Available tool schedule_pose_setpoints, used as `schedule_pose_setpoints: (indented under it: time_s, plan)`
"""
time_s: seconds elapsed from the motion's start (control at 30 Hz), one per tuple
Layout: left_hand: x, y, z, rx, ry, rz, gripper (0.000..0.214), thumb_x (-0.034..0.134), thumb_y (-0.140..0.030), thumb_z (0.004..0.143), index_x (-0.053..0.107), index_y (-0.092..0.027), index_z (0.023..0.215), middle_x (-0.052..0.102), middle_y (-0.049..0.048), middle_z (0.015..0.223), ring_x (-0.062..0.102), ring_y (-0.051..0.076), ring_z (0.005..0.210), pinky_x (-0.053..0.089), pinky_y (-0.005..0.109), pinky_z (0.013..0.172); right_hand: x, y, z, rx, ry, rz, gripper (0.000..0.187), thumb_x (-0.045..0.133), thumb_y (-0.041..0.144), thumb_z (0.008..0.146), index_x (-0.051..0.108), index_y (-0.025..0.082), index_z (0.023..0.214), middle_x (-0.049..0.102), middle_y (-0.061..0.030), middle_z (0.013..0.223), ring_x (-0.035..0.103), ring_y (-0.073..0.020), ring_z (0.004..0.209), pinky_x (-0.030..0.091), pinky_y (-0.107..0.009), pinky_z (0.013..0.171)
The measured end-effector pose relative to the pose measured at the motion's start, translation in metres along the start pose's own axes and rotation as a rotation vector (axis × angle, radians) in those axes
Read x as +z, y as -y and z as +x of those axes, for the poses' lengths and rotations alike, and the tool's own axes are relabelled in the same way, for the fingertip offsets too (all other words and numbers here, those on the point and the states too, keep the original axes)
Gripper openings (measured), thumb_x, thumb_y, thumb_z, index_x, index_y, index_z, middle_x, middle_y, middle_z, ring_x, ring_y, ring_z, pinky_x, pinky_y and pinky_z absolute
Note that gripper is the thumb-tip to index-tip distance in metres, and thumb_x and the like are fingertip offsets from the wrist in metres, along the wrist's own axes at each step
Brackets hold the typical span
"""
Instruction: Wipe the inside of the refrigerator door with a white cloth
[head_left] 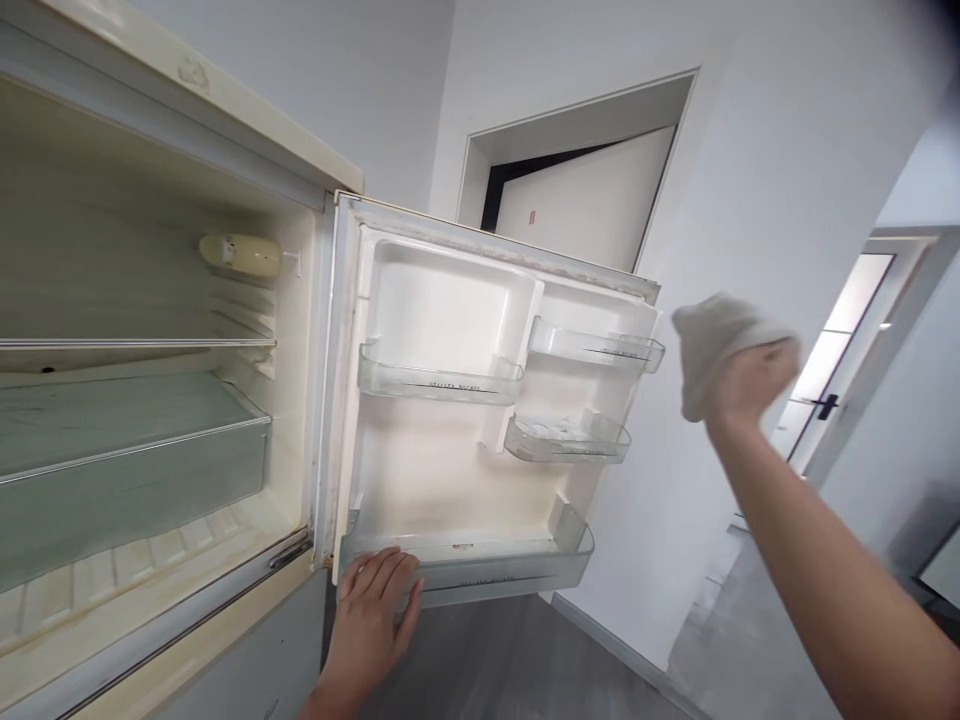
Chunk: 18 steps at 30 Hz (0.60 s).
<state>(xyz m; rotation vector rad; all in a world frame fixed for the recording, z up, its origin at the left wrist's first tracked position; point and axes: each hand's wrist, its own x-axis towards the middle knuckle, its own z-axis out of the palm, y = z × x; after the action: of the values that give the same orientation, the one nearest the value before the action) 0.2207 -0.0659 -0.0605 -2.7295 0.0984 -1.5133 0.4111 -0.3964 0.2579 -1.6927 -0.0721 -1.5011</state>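
Observation:
A fridge door [450, 470] stands wide open, its inner side facing me. My left hand [375, 605] is at the lower left of the door, with its fingers hooked over the rim of the bottom door bin [510, 575] and the thumb outside. Raised to the right of the door, my right hand [750, 380] is closed around a light grey cloth [716, 340]. Both cloth and hand are smeared by motion and apart from the door. Higher on the door sit a left bin [442, 382], an upper right bin [596, 346] and a middle right bin [568, 440].
At left the fridge interior [112, 190] shows a glass shelf [135, 343], a clear drawer [150, 490] and a yellowed lamp housing [240, 256]. Behind the door are a white wall [757, 180] and a doorway [592, 200]. Grey floor [480, 660] lies below.

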Motion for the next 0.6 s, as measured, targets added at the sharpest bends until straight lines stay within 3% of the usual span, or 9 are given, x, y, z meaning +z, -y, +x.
schedule_pose_setpoints:
  time_s: [0.07, 0.2, 0.37, 0.5, 0.6]
  plan:
    - [0.0, 0.0, 0.0, -0.009, 0.009, 0.002, 0.024, 0.057, -0.027, 0.08, 0.055, -0.025, 0.104, 0.073, -0.0033, 0.094, 0.064, 0.015, 0.096, 0.032, 0.037, 0.095, 0.013, 0.009, -0.037, -0.059, 0.115, 0.033, 0.032, 0.029, 0.024, 0.087, 0.053, 0.015, 0.106, 0.061, -0.0167, 0.105, 0.057, -0.0261, 0.103, 0.046, -0.041, 0.088]
    - [-0.001, -0.002, 0.001, -0.029, 0.002, -0.023, 0.024, 0.057, -0.025, 0.079, 0.055, -0.024, 0.103, 0.073, -0.0031, 0.092, 0.063, 0.015, 0.096, 0.032, 0.036, 0.095, 0.04, 0.024, -0.085, -0.354, 0.007, 0.119, 0.045, 0.026, 0.024, 0.088, 0.046, 0.018, 0.128, 0.05, -0.0118, 0.133, 0.04, -0.0235, 0.13, 0.033, -0.045, 0.107]
    - [0.001, -0.004, 0.001, -0.057, -0.009, -0.035, 0.023, 0.058, -0.024, 0.079, 0.056, -0.023, 0.102, 0.073, -0.002, 0.091, 0.063, 0.015, 0.094, 0.033, 0.036, 0.095, 0.058, 0.058, -0.111, -0.644, 0.061, 0.086, 0.05, 0.026, 0.02, 0.087, 0.044, 0.02, 0.134, 0.049, -0.0106, 0.135, 0.033, -0.024, 0.135, 0.027, -0.052, 0.109]
    - [0.001, -0.004, 0.0, -0.061, 0.012, -0.037, 0.024, 0.057, -0.026, 0.08, 0.056, -0.024, 0.103, 0.073, -0.0023, 0.093, 0.063, 0.016, 0.096, 0.033, 0.036, 0.096, 0.062, 0.082, -0.123, -0.873, 0.223, -0.034, 0.051, 0.034, 0.023, 0.086, 0.046, 0.028, 0.135, 0.046, -0.003, 0.14, 0.029, -0.0249, 0.137, 0.025, -0.051, 0.11]
    - [-0.001, -0.003, 0.0, -0.065, 0.009, -0.05, 0.024, 0.057, -0.026, 0.08, 0.056, -0.025, 0.103, 0.073, -0.0025, 0.093, 0.063, 0.016, 0.095, 0.033, 0.036, 0.095, 0.061, 0.081, -0.121, -0.972, 0.371, -0.049, 0.052, 0.034, 0.02, 0.086, 0.045, 0.031, 0.136, 0.047, -0.0004, 0.139, 0.03, -0.0252, 0.137, 0.027, -0.05, 0.109]
